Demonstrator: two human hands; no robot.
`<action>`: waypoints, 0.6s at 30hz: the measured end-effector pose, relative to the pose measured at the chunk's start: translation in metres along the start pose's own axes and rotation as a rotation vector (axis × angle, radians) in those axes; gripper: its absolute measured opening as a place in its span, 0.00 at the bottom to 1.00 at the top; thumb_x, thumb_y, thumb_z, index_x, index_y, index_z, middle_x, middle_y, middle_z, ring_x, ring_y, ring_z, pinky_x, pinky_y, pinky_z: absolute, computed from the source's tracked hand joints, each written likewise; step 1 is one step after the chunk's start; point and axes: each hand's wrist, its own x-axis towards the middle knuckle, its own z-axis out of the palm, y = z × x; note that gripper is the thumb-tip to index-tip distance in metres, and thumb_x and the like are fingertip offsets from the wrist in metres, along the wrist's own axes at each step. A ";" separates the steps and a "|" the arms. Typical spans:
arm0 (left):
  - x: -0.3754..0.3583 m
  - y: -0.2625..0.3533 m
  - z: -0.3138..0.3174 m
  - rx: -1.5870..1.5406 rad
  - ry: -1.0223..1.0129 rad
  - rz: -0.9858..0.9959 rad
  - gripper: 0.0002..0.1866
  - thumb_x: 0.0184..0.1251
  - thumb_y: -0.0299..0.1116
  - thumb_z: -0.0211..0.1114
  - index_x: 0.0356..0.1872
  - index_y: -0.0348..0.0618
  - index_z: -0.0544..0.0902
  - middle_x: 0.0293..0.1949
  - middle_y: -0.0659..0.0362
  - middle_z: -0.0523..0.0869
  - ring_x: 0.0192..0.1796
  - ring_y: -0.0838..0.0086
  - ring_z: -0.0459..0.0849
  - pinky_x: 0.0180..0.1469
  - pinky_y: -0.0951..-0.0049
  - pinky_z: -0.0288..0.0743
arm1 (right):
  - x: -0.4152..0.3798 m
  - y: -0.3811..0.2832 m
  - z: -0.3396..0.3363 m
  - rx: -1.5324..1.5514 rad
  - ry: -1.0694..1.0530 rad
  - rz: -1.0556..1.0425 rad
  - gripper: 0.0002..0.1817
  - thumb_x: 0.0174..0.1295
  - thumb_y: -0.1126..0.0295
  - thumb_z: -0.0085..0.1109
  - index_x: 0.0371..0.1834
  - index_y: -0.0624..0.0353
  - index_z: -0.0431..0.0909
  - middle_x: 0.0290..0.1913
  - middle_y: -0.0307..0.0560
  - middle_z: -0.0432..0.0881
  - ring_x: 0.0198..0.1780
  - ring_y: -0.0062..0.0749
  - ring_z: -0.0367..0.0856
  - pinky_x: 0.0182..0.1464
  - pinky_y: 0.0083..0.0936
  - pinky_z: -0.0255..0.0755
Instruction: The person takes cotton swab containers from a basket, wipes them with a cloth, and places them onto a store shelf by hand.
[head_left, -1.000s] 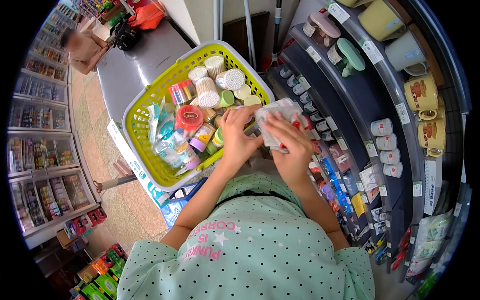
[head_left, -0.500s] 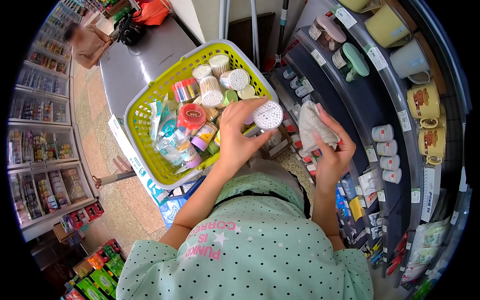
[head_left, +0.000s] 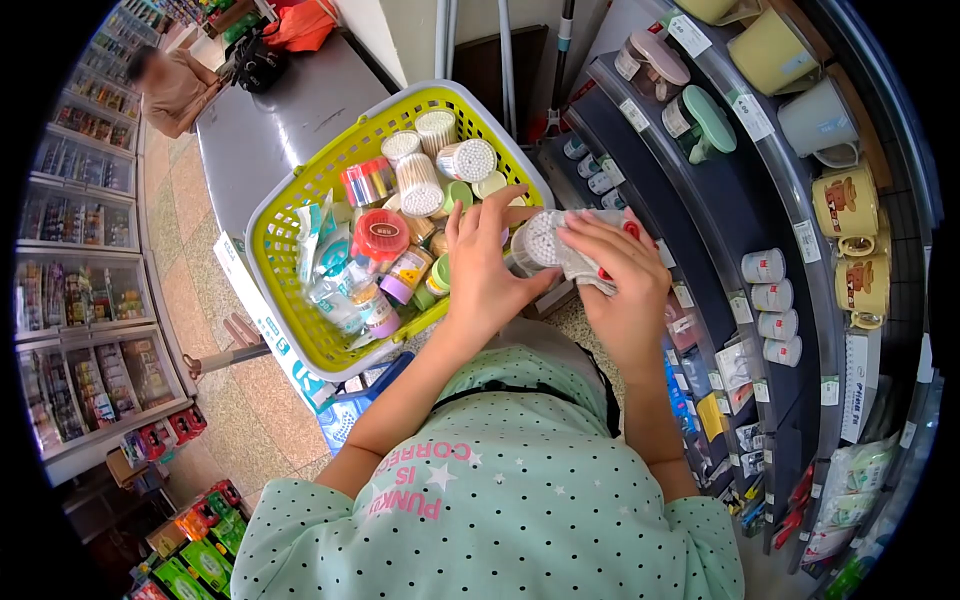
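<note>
A clear round tub of cotton swabs (head_left: 540, 240) sits between the thumb and fingers of my left hand (head_left: 487, 270), its white swab tips facing up. My right hand (head_left: 625, 280) grips a greyish-white cloth (head_left: 578, 262) and presses it against the tub's right side. Part of the cloth is hidden under the fingers, and something red shows beside them. Just left of my hands is a yellow-green basket (head_left: 283, 290) with a grey rim. It holds several swab tubs (head_left: 418, 188), a red-lidded container (head_left: 381, 234) and clear plastic packets (head_left: 335, 290).
Curved shelves (head_left: 640, 165) on the right carry mugs (head_left: 845, 205), lidded containers and small white cups (head_left: 777, 296). Behind the basket stands a grey table (head_left: 255, 135) with a black bag (head_left: 260, 65). A person (head_left: 172, 90) is at the far left, near the display cases (head_left: 90, 290).
My right hand has moved left, bringing the cloth from beside the tub onto its right side. The tub remains in my left hand, nearly in the same place.
</note>
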 end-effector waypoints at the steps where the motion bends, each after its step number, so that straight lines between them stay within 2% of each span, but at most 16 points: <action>1: 0.000 0.000 0.000 0.000 0.002 0.000 0.46 0.36 0.30 0.83 0.65 0.48 0.73 0.50 0.62 0.89 0.60 0.59 0.79 0.77 0.44 0.52 | 0.001 0.000 0.003 -0.008 -0.002 -0.017 0.27 0.42 0.86 0.65 0.50 0.58 0.87 0.53 0.49 0.89 0.61 0.43 0.85 0.72 0.50 0.65; 6: -0.001 0.001 0.001 -0.002 0.018 0.007 0.46 0.34 0.26 0.80 0.64 0.47 0.73 0.50 0.62 0.89 0.59 0.58 0.79 0.76 0.43 0.53 | 0.005 -0.005 0.016 0.027 -0.027 -0.072 0.26 0.43 0.87 0.64 0.50 0.60 0.87 0.52 0.50 0.89 0.62 0.42 0.84 0.74 0.51 0.64; 11: -0.004 -0.004 0.006 0.030 0.057 0.045 0.45 0.36 0.24 0.79 0.64 0.45 0.72 0.50 0.61 0.89 0.60 0.57 0.78 0.75 0.43 0.54 | 0.004 -0.003 0.017 0.096 -0.080 -0.131 0.25 0.42 0.89 0.61 0.46 0.59 0.88 0.51 0.49 0.89 0.61 0.40 0.85 0.73 0.48 0.68; 16: -0.004 -0.006 0.011 0.031 0.081 0.058 0.45 0.38 0.26 0.80 0.65 0.44 0.69 0.50 0.63 0.90 0.62 0.58 0.78 0.75 0.44 0.53 | 0.004 0.006 -0.003 0.217 -0.234 -0.183 0.26 0.40 0.91 0.59 0.44 0.58 0.90 0.48 0.47 0.90 0.59 0.37 0.86 0.73 0.46 0.69; 18: -0.006 -0.002 0.009 0.022 0.077 0.045 0.44 0.40 0.25 0.80 0.64 0.43 0.69 0.52 0.60 0.90 0.61 0.62 0.80 0.73 0.52 0.55 | 0.003 0.013 -0.012 0.261 -0.311 -0.193 0.26 0.40 0.91 0.58 0.42 0.58 0.90 0.47 0.46 0.91 0.58 0.37 0.87 0.72 0.46 0.69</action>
